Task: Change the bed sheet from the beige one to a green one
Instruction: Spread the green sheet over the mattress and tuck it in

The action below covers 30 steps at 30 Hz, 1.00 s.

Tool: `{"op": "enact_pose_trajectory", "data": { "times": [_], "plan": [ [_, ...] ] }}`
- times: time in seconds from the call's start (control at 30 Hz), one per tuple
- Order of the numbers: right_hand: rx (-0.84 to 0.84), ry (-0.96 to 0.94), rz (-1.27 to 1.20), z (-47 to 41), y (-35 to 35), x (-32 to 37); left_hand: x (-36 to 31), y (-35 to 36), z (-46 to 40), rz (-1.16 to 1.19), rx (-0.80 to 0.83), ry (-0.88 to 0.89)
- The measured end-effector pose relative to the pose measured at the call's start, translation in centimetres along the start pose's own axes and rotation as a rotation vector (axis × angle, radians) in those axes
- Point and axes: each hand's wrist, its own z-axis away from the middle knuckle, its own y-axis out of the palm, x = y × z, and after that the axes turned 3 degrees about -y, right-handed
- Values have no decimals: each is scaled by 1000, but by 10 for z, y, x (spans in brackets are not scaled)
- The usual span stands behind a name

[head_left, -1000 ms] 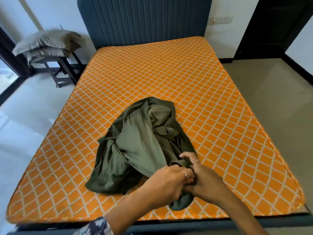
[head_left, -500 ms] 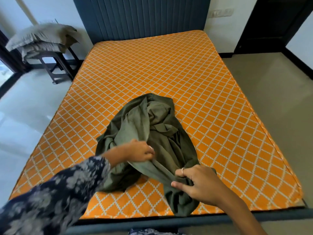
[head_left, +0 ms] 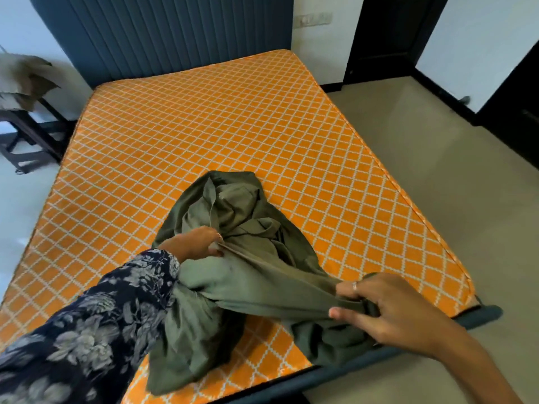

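Green sheet: my green sheet (head_left: 233,228) lies in a crumpled heap on the mattress (head_left: 180,135), in the half nearest to me; one part of it hangs over the near edge of the mattress; one fold is pulled straight between my two hands
Left hand: my left hand (head_left: 198,243) is closed, the fingers pinch the edge of the sheet at the left side of the heap, above the mattress; the floral sleeve (head_left: 96,325) covers this arm down to the wrist
Right hand: my right hand (head_left: 379,310) is closed around a bunch of the sheet near the right near corner of the mattress; the thumb is under the cloth and the fingers are curled over it; a ring (head_left: 354,286) is on one finger
Mattress: orange with a white diamond pattern, bare around the heap
Headboard: a dark blue ribbed headboard (head_left: 175,33) stands at the far end of the mattress
Stool: left of the mattress, near its far corner, a dark stool (head_left: 26,135) carries folded beige cloth (head_left: 23,80)
Floor: pale floor (head_left: 423,170) at the right of the mattress
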Motion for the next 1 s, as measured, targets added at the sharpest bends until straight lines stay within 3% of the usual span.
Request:
{"op": "enact_pose_trajectory", "data": {
  "times": [0.17,0.33,0.63,0.83,1.0],
  "plan": [
    [-92,70,-32,16,-30,-13,19,-12,10,-30,32,-77],
    [-74,110,-66,16,-37,-16,11,1,16,38,42,-79],
    [-30,82,-11,15,-38,-14,-33,10,1,177,-426,-277],
    [-28,81,-3,20,-36,-17,-65,-6,-17,218,-156,155],
    [-16,73,38,22,-37,-17,-91,-21,-38,-201,71,190]
  ]
}}
